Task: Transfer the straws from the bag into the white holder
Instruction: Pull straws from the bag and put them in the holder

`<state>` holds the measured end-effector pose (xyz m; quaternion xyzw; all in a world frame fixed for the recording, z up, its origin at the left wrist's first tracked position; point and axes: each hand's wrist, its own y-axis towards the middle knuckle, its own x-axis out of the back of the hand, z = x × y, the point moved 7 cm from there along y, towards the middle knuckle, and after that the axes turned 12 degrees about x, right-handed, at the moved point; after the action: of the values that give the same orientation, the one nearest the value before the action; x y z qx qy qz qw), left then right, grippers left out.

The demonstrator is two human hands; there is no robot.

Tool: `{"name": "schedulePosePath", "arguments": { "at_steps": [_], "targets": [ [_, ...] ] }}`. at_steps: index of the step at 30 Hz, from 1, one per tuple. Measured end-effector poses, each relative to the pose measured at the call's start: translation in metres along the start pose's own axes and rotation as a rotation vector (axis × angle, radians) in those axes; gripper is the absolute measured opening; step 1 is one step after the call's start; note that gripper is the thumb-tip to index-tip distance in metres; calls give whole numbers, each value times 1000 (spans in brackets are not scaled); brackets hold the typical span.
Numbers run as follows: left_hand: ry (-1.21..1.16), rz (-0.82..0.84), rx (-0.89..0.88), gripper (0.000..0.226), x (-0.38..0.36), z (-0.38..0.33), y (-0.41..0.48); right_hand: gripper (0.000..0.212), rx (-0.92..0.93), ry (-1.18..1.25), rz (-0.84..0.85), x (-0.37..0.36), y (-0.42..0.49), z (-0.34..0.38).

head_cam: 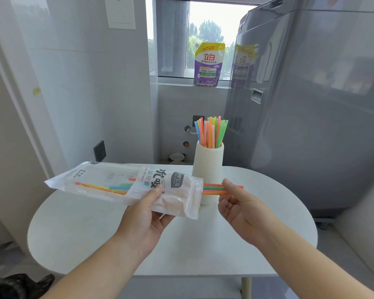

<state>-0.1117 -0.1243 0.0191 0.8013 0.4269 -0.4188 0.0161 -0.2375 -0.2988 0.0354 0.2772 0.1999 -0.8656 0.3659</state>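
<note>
Above the white table, left hand grip clamps the bag; right hand grip pinches protruding straws before the white holder.

Left hand gripping; right hand pinching.

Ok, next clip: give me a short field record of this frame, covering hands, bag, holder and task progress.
left hand: holds the bag level above the table
right hand: fingers pinch a few straws sticking out of the bag's open end
holder: white, ribbed, upright on the table, behind the bag's open end
straws in holder: many, standing upright
straws left in bag: several
progress: partly done
</note>
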Motion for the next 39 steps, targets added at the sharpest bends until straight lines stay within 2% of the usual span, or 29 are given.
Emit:
{"name": "schedulePosePath", "arguments": {
  "at_steps": [3, 5, 16, 22, 27, 30, 36, 39],
  "targets": [
    [-33, -3, 6, 45, -2, 1, -1, 42, -30, 89, 6, -8, -5, -8],
    [-40, 1, 10, 45, -3, 2, -2, 46, -43, 99, 15, -12, -7, -14],
    [-59, 31, 27, 44, -9, 6, -6, 47, -16, 110, 12, -21, -6, -22],
    [-74, 36, 37, 38, -12, 11, -6, 29, 48, 108, -50, -22, -1, -15],
    [-103, 34, 69, 31, -12, 11, -5, 19, 191, -119, -119, -13, 7, 0],
    [-122, 26, 72, 30, -9, 5, -4, 23, 328, -279, -157, -6, 12, 26],
    [-149, -9, 52, 34, 1, -5, -1, 26, 583, -500, -127, -9, 9, 91],
    [-155, -17, 44, 34, 3, -8, 1, 23, 642, -571, -107, -14, 5, 118]
  ]
}}
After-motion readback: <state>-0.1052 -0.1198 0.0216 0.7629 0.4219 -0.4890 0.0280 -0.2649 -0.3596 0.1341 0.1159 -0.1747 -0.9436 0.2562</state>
